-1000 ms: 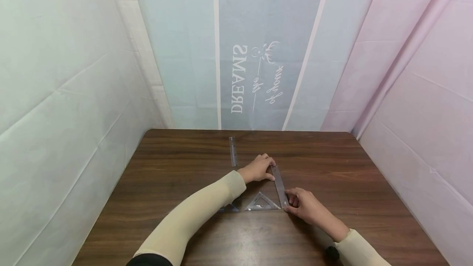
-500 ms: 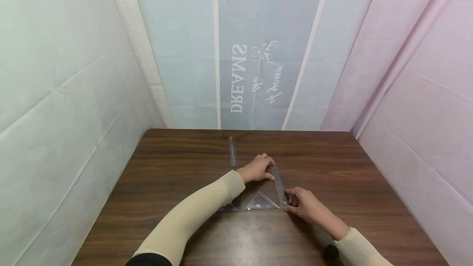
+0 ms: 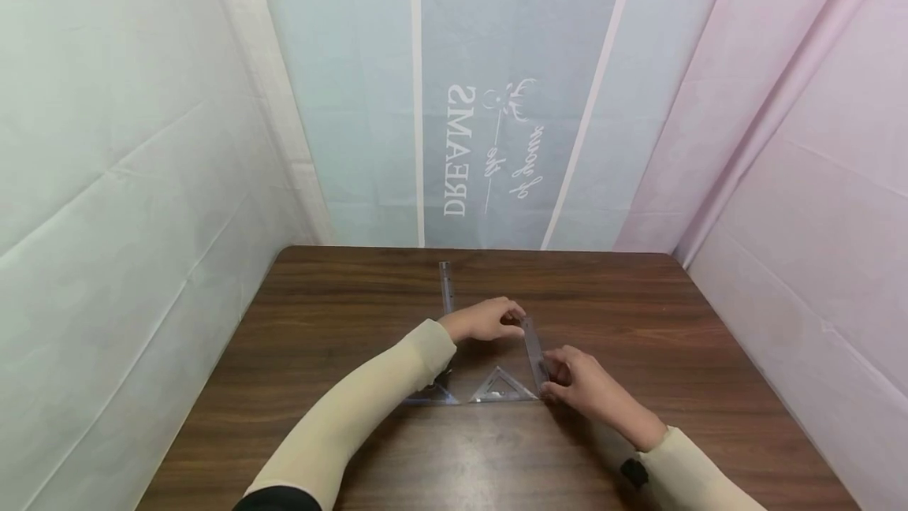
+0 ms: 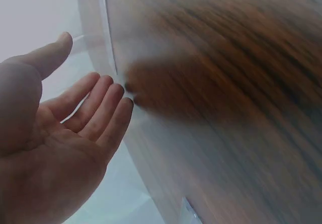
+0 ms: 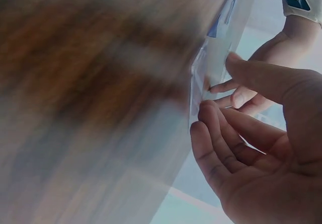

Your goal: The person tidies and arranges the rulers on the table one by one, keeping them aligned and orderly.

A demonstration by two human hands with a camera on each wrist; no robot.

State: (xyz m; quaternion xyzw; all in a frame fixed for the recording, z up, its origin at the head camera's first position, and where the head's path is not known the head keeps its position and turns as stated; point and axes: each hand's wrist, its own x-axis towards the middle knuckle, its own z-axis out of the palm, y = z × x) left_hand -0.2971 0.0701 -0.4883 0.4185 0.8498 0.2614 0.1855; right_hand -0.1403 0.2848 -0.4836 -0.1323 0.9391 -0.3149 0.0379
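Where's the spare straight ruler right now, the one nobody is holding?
In the head view the spare ruler lies flat at the far middle of the table, pointing away, just beyond the left hand.

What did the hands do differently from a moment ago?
Both hands shifted slightly along the clear plastic straight ruler. The left hand moved a bit up and left at the ruler's far end, and the right hand slid up from the near end. The ruler looks raised slightly. The clear plastic triangle, the second clear ruler and the brown wooden table stayed put.
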